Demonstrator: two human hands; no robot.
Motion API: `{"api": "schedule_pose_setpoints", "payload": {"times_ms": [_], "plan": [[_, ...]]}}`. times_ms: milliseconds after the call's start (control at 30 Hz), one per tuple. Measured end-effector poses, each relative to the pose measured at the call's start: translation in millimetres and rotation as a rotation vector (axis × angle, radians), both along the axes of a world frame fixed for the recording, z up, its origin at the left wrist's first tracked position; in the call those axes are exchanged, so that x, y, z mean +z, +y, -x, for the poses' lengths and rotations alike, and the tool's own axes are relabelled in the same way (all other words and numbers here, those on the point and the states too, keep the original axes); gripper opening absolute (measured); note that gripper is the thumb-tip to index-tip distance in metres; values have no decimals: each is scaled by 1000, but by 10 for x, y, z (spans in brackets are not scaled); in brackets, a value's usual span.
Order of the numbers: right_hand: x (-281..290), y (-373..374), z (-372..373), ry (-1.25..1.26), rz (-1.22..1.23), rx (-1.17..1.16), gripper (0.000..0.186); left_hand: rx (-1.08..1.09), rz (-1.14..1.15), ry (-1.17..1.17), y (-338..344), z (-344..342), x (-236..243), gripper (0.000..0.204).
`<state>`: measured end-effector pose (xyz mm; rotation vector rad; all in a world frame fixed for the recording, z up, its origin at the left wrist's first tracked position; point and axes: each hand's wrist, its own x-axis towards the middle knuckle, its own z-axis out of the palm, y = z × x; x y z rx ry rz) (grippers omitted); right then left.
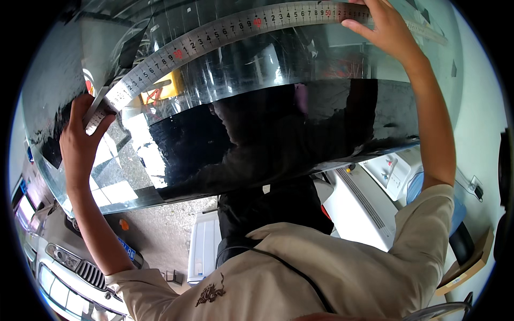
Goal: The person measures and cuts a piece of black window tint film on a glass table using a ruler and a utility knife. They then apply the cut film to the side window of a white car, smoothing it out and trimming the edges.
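Observation:
A long metal ruler (214, 37) with black and red markings lies across a large glass sheet (246, 64), its line bowed by the lens. At its left end, my left hand (83, 134) is closed around the ruler, with a thin metal strip (96, 101) beside the fingers; whether that strip is a separate piece I cannot tell. Near the far right part, my right hand (383, 27) grips the ruler between thumb and fingers. Black film (267, 123) with ragged edges covers the near part of the glass.
Through the glass shows a yellow object (163, 88). Below the sheet's near edge stand a white-and-grey box (203, 246) and a white appliance (358, 203). A car (80, 267) is at lower left. A cardboard box (468, 262) rests by the right wall.

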<state>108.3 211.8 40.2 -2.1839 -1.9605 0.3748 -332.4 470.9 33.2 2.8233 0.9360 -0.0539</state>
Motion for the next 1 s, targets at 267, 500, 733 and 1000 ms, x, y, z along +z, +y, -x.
{"api": "schedule_pose_setpoints", "payload": {"times_ms": [267,500,733,1000], "plan": [[-34,-769,-344,-306,-213,133,50,-262,-191,-260,-78,275,-39,45],[-129,-1198,541,-282,-242,134,63,-365,-268,-226,-298,1012,-319,57],[-358,-1134,816,-307,-285,41,61,-266,-256,-244,-315,1103,-344,58],[-446,-1156,824,-168,-348,-111,49,-118,-180,-212,-338,1174,-367,51]]}}
